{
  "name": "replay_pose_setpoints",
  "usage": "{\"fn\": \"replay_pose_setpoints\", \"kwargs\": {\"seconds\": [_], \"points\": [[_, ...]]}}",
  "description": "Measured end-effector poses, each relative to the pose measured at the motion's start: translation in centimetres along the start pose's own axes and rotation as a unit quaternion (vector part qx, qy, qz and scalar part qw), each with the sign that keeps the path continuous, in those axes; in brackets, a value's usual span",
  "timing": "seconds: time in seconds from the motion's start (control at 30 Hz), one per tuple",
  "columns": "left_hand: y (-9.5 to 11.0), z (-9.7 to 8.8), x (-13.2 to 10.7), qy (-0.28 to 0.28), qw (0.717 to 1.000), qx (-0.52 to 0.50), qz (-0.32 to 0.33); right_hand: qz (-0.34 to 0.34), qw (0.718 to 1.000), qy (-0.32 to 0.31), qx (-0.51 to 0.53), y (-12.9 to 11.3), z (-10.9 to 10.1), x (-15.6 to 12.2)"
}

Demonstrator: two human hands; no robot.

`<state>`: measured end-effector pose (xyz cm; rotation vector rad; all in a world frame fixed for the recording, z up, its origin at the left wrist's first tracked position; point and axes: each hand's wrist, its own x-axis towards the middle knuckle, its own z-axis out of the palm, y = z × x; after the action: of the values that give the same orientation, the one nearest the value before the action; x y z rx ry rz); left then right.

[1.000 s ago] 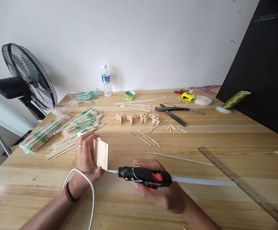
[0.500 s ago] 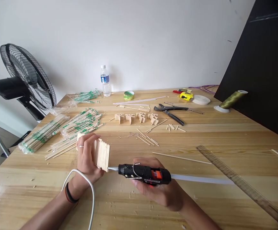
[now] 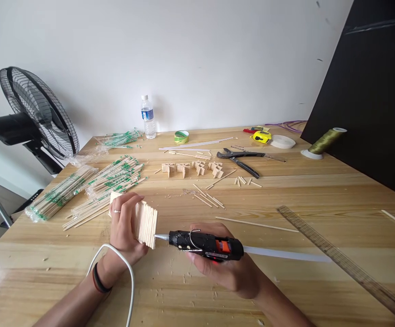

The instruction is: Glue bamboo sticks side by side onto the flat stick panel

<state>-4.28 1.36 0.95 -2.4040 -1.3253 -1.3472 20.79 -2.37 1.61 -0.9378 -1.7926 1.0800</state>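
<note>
My left hand (image 3: 126, 227) is closed around a panel of wooden sticks (image 3: 146, 225) laid side by side, held tilted above the table; its fingers hide the panel's left part. In my right hand (image 3: 218, 268) is a black hot glue gun (image 3: 204, 245) with an orange part and a clear glue stick (image 3: 286, 254) coming out of its back. The gun's metal nozzle (image 3: 162, 236) points left and meets the lower right edge of the panel, or sits very close to it. A white cord (image 3: 131, 277) loops over my left wrist.
Behind my hands stand several small stick pieces (image 3: 183, 169), with loose cut sticks (image 3: 209, 200) in front. Wrapped stick bundles (image 3: 61, 193) lie left, near a fan (image 3: 41, 104). Pliers (image 3: 241, 162), a tape measure (image 3: 262, 136) and a thread spool (image 3: 327, 141) lie right, a ruler (image 3: 333, 259) nearer.
The nozzle has moved slightly up along the panel's right edge, and the panel has shifted a little down and right. Both hands keep their holds; the whole view has shifted slightly.
</note>
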Motion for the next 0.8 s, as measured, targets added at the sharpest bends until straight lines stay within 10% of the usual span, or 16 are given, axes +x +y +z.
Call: {"fn": "replay_pose_setpoints", "kwargs": {"seconds": [0.8], "points": [[0.05,-0.12,-0.07,-0.014,1.0,0.011,0.014,-0.026,0.998,-0.012,0.05,-0.79,-0.64,0.97]]}}
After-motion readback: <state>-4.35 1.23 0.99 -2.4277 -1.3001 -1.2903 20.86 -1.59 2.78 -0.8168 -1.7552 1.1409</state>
